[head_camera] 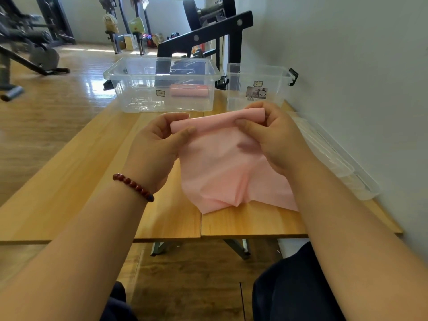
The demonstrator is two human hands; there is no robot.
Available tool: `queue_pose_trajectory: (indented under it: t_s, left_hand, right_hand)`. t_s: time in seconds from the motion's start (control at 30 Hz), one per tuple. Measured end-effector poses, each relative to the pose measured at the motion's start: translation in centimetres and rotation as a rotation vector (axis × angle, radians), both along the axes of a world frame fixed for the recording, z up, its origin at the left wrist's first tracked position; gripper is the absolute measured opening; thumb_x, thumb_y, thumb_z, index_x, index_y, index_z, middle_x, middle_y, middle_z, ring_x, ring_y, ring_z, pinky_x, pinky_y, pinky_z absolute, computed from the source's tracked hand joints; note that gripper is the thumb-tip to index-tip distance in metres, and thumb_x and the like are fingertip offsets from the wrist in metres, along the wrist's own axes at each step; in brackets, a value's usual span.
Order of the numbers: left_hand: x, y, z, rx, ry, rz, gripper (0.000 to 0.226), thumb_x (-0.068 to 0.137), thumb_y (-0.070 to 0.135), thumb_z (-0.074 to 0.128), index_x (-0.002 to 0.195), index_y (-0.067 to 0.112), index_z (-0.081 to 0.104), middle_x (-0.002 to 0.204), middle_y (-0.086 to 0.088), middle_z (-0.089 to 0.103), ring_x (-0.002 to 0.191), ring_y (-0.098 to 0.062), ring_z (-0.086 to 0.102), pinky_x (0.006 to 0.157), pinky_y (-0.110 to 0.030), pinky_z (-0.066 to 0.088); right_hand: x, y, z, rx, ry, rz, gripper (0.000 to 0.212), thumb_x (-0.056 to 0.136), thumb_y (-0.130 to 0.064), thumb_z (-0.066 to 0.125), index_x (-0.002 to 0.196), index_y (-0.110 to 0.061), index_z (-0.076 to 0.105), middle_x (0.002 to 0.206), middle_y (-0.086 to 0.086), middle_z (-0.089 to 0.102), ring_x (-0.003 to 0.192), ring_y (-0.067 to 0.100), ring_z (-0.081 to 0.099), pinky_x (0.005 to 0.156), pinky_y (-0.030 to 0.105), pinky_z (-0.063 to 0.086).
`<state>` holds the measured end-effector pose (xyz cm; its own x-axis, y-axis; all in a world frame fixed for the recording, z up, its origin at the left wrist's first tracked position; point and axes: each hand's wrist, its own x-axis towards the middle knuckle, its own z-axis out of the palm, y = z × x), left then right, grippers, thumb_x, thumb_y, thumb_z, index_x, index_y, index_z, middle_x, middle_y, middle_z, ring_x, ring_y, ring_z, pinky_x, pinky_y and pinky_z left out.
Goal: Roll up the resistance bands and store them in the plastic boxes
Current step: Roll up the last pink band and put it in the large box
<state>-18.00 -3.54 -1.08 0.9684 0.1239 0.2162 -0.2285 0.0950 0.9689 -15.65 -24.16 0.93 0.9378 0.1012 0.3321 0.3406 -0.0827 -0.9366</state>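
A pink resistance band hangs from both hands above the wooden table, its lower end lying crumpled on the tabletop. My left hand pinches the band's top left corner. My right hand pinches the top right, where the edge is folded over. A rolled pink band lies inside the large clear plastic box at the table's far side. A smaller clear box with black latches stands to its right.
Clear plastic lids lie along the wall on the table's right edge. Black gym equipment stands behind the boxes, and more machines stand on the wooden floor at the left. My knees show below the table's near edge.
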Motion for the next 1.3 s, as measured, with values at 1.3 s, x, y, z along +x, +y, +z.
queue_pose_trajectory:
  t_s: [1.3]
  left_hand:
    - [-0.7,-1.5,0.3,-0.01,0.007,-0.147,0.029,0.095,-0.004,0.05,0.098,0.021,0.064,0.108,-0.001,0.068,0.094,-0.014,0.062,0.078,-0.026,0.055]
  right_hand:
    - [0.4,-1.8,-1.3,0.043,0.02,0.022,0.024,0.084,-0.007,0.074,0.1,-0.024,0.068,0.095,-0.005,0.068,0.082,0.005,0.065,0.074,0.022,0.054]
